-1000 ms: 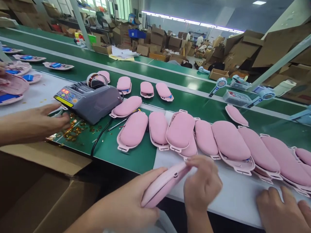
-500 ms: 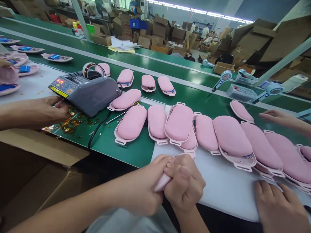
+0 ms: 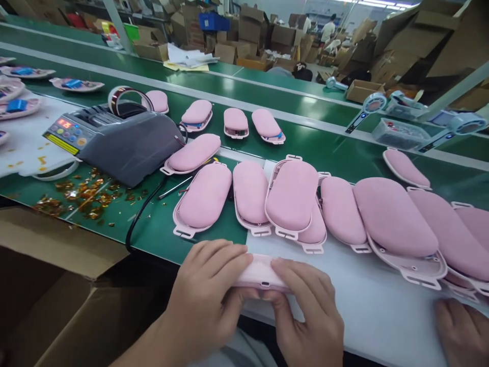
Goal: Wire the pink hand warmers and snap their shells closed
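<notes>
Both my hands grip a pink plastic casing [image 3: 262, 272] at the table's near edge. Its narrow side faces me and shows a small dark port slot. My left hand [image 3: 208, 288] is closed around the left end, fingers on top and thumb below. The other end is in my right hand [image 3: 311, 300], pressed between fingers and thumb. Just beyond lie several similar pink casings, such as one pink casing [image 3: 292, 196] resting over another. Some have gaps between their halves, and strap loops stick out at their ends.
A grey tape dispenser [image 3: 126, 140] stands left, with amber tape scraps [image 3: 89, 196] before it. A screwdriver shaft [image 3: 175, 187] and black cable [image 3: 147, 206] lie nearby. An open cardboard box [image 3: 49, 244] is below left. Another person's hand [image 3: 462, 323] rests at right. Handheld fans [image 3: 372, 104] stand behind.
My hands have shifted from clasping tightly around the casing to holding its two ends, and the casing now lies level with its slot side showing. The co-worker's hand at the dispenser has left view.
</notes>
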The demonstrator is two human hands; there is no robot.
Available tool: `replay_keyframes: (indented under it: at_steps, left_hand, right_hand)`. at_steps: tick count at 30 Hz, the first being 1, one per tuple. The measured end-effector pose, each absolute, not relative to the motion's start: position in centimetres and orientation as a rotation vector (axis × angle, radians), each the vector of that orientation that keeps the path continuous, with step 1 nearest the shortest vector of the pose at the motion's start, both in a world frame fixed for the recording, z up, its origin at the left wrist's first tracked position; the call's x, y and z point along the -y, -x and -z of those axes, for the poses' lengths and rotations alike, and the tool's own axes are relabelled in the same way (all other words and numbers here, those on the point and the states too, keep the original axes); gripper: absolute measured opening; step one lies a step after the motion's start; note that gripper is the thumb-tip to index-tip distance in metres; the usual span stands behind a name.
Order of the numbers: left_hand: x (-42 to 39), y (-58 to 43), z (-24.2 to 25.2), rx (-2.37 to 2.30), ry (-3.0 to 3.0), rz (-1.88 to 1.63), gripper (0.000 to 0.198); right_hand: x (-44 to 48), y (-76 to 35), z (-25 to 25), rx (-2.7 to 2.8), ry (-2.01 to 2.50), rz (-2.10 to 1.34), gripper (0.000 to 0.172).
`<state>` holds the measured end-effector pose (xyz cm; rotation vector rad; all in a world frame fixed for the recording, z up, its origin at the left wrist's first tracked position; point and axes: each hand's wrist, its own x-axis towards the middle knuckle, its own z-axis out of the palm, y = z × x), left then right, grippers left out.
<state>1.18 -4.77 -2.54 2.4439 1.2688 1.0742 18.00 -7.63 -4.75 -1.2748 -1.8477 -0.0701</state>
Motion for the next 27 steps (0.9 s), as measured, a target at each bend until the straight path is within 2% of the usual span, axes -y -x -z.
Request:
replay_keyframes:
  at_steps: [5, 10, 14, 17, 20, 23, 25, 27]
  left_hand:
    - [3.7, -1.5, 3.1, -1.245, -2.337, -1.268, 0.021]
    - [2.9, -0.8, 2.6, -1.2, -2.346, -1.153, 0.017]
    - [3.3, 0.1, 2.9, -1.151, -2.354, -1.042, 0.025]
    - [4.0, 0.7, 2.4, -1.104, -2.402, -1.094, 0.022]
    - [2.6, 0.4, -0.7, -0.982, -2.559, -1.259, 0.025]
    - [-2.9, -2.1, -6.5, -0.843, -2.725, -1.561, 0.024]
    - [-8.6, -4.9, -10.3, -0.934, -2.512, -1.708, 0.015]
    - [-14.7, -7.7, -12.4, -1.277, -2.029, -1.473, 0.024]
  right_hand:
    - [6.9, -16.3, 4.3, 1.678, 1.365, 0.101, 0.023]
    - [6.3, -16.6, 3.4, 1.792, 1.368, 0.043, 0.016]
    - [6.7, -17.5, 3.6, 1.913, 1.348, 0.017, 0.024]
    - [7.5, -18.1, 2.6, 2.003, 1.312, 0.068, 0.028]
    - [7.0, -18.9, -0.9, 2.051, 1.179, 0.209, 0.026]
    - [2.3, -20.5, -6.3, 1.815, 1.176, 0.459, 0.028]
    - [-3.5, -22.6, -9.5, 1.556, 1.443, 0.314, 0.022]
    - [-10.0, -25.1, -11.2, 1.334, 1.763, 0.007, 0.021]
